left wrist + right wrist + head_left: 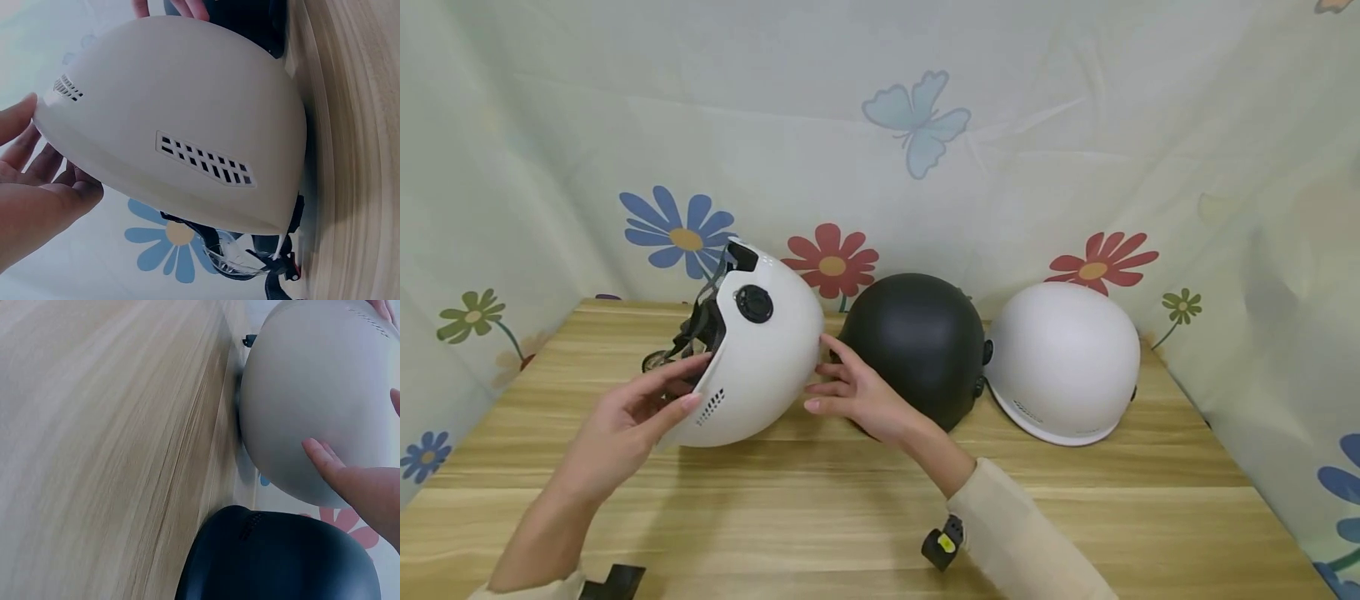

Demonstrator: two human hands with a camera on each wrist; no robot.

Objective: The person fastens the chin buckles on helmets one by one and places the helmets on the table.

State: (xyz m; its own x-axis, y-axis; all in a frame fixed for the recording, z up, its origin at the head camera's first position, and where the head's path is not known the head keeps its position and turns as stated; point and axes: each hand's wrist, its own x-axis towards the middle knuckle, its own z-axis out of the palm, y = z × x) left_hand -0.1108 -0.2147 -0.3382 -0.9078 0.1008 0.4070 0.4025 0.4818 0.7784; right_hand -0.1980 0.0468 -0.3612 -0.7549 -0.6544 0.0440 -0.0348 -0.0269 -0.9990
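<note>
A white helmet is tipped on its side, its opening and black straps toward the left. My left hand pinches its lower rim, thumb on the outer shell and fingers inside the opening. In the left wrist view, slotted vents show along the shell near the rim. On the helmet's rounded crown rest the fingertips of my right hand, its fingers spread and fairly straight. Just behind that hand sits a black helmet, dome up. It also shows at the bottom of the right wrist view.
A second white helmet stands dome up at the right, close against the black one. All are on a wooden table. A flower-printed curtain hangs behind and along both sides.
</note>
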